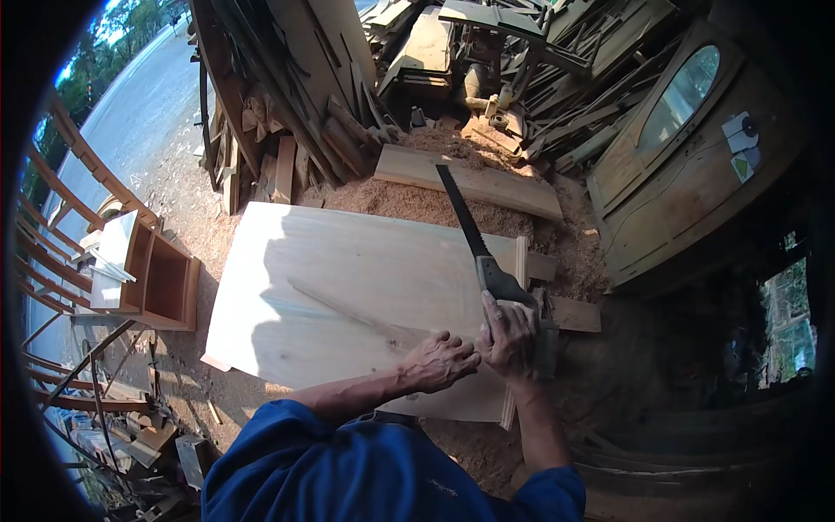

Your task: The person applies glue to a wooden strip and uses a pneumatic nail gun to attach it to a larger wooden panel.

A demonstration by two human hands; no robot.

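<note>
A handsaw (500,280) with a dark, narrow toothed blade and a grey handle is in my right hand (511,337), fingers wrapped round the grip. Its blade points away from me, above the board's right end. My left hand (437,361) is close beside the right, over the near right part of the board, with its fingers curled in. What those fingers hold, if anything, is hidden. The wide, pale wooden board (365,261) lies flat in front of me, partly in shadow. Along its right edge runs a narrow wooden strip (521,261).
Beyond the board, a plank (470,180) lies on sawdust-covered ground. Stacked timber (287,78) leans at the far left, and a wooden door (687,165) with an oval glass pane stands at the right. A small wooden cabinet (170,283) is at the left.
</note>
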